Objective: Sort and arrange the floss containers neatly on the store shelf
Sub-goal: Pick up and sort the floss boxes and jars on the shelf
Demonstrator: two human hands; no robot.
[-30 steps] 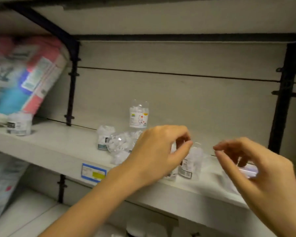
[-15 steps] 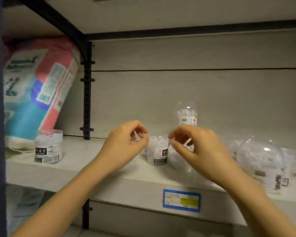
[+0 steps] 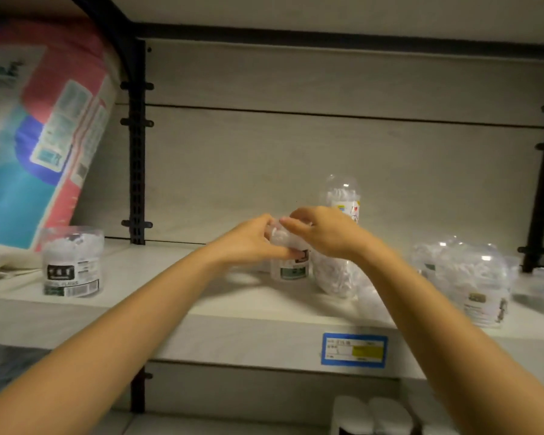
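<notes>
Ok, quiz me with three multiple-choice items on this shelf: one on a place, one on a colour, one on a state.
1. Where does the black-label tub stand?
A. At the left of the shelf, beside the big pack
B. On the shelf below
C. On top of that pack

2. The border of the price tag is:
A. Red
B. Blue
C. Green

3. The small tub mid-shelf is:
A. Lying untouched
B. Held by the left grip and the right grip
C. Inside the pack

Answers:
1 A: it stands at the pack's foot, at the shelf's left end.
2 B: a blue frame runs round a white and yellow field.
3 B: fingers of both are on it, left at its side, right at its top.
</notes>
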